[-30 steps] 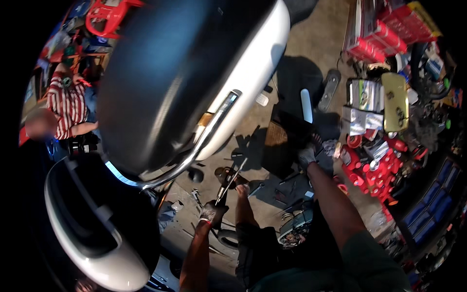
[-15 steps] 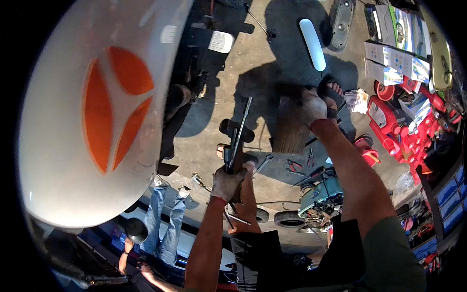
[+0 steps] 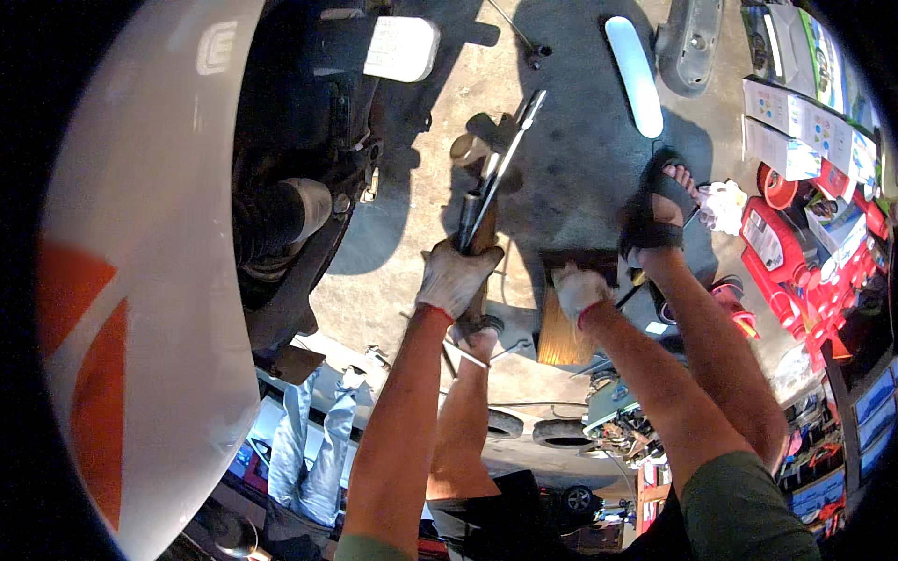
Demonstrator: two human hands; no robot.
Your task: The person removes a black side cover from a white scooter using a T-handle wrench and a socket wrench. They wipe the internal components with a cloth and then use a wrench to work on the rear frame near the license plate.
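My left hand (image 3: 458, 280), in a pale glove, is closed round a bundle of tools: long metal rods (image 3: 519, 136), a dark cylindrical piece (image 3: 469, 221) and a hammer-like tool with a rounded head (image 3: 467, 148). My right hand (image 3: 580, 292), also gloved, has curled fingers on the upper part of a brown wooden block (image 3: 561, 344), right of the bundle. My sandalled right foot (image 3: 666, 210) is beside the block. At the left, a white scooter body (image 3: 150, 159) with orange markings stands beside its dark underside (image 3: 290, 252).
Further out lie a pale-blue oblong pad (image 3: 632, 77), a grey plastic part (image 3: 689, 47), boxes (image 3: 776, 140), red bottles (image 3: 769, 245) and tyres (image 3: 559, 432). Another person's jeans-clad legs (image 3: 327, 449) are at the lower left, near the scooter.
The view has swung down from the seat to the floor. My left hand and tools have moved forward; my right hand and the wooden block have come back toward me.
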